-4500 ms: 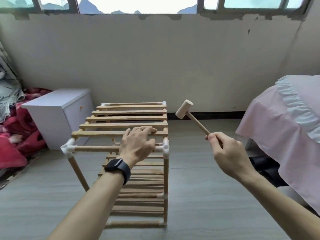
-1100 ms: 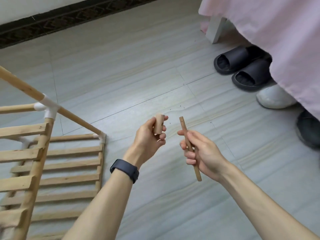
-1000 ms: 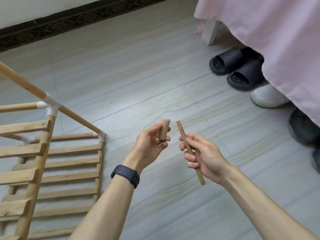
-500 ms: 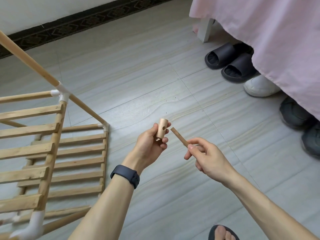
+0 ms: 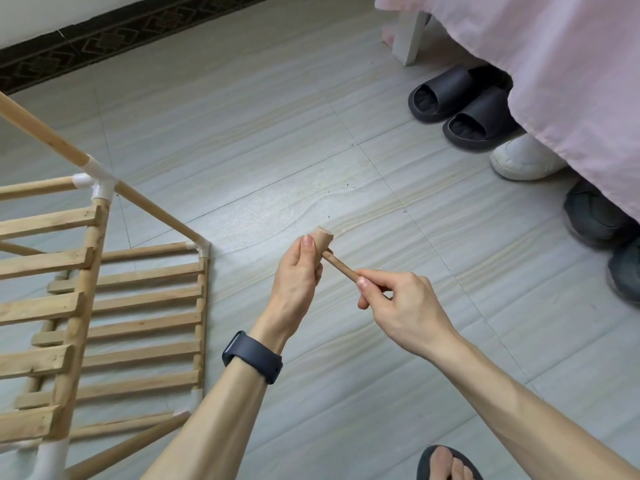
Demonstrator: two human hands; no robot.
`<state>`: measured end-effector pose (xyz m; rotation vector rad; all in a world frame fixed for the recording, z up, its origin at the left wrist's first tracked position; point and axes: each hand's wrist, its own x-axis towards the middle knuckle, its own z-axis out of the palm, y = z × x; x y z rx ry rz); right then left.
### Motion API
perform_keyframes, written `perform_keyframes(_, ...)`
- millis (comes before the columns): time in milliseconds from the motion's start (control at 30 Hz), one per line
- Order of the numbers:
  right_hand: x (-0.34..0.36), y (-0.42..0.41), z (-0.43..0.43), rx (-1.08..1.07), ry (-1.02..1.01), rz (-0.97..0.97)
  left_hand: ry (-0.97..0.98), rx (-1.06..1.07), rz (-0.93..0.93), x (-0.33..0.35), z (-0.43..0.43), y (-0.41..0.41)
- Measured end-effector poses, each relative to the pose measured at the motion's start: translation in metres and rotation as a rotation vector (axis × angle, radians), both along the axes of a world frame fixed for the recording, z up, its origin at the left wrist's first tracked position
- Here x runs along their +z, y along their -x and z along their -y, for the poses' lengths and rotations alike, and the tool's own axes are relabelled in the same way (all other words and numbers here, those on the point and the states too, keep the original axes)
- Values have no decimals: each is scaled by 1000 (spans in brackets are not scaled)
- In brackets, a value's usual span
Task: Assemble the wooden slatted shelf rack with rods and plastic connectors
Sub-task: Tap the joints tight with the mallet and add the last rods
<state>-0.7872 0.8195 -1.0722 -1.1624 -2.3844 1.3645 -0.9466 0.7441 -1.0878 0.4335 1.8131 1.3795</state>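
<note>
My left hand (image 5: pixel 297 271) grips a small wooden mallet head (image 5: pixel 322 241), held upright above the floor. My right hand (image 5: pixel 394 301) pinches the thin wooden mallet handle (image 5: pixel 339 265), whose tip meets the side of the head. The wooden slatted rack (image 5: pixel 86 299) stands at the left, its rods joined by white plastic connectors (image 5: pixel 98 183). A lower slatted shelf (image 5: pixel 145 323) shows beneath the upper slats.
A bed with a pink skirt (image 5: pixel 554 64) fills the upper right, on a white leg (image 5: pixel 408 39). Black slippers (image 5: pixel 460 105), a white shoe (image 5: pixel 523 159) and dark shoes (image 5: pixel 602 220) lie beside it. My sandalled foot (image 5: pixel 446 464) is at the bottom edge. Grey tiled floor lies between.
The mallet head and handle were held apart; now the handle's tip sits against the head. Earlier still, my right hand held the whole mallet and my left rested on the rack.
</note>
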Motion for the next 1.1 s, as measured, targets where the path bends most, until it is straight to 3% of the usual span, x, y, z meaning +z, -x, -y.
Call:
perform_keyframes(167, 28, -2, 8, -19, -106, -150, -31, -16, -170, 39, -6, -5)
perform_keyframes(400, 91, -10, 6, -101, 554, -359, 44, -179, -419, 134, 8, -3)
perform_keyframes(533, 149, -19, 11, 69, 626, -395, -84, -54, -463, 219, 19, -1)
perform_keyframes(667, 218, -13, 26, -160, 789, -795, -171, 162, -430, 305, 48, -1)
perform_keyframes(733, 261, 6, 33, -251, 739, -947, -151, 205, -440, 341, 66, 1)
perform_keyframes(800, 307, 31, 45, -231, 689, -1060, -26, 210, -599, 368, 89, 7)
perform_keyframes(833, 330, 44, 52, -214, 695, -1111, 111, 186, -784, 379, 103, 11)
perform_keyframes(900, 369, 67, 66, -199, 700, -1219, 530, 133, -1268, 391, 135, 21)
perform_keyframes(933, 385, 77, 72, -189, 673, -1257, 728, 100, -1407, 392, 151, 26)
perform_keyframes(1000, 404, 96, 85, -145, 580, -1277, 1030, 2, -1346, 390, 185, 37)
perform_keyframes(1033, 409, 104, 93, -109, 545, -1251, 1075, -33, -1241, 387, 203, 44)
perform_keyframes(1100, 410, 121, 110, -28, 502, -1196, 983, -97, -1069, 384, 237, 55)
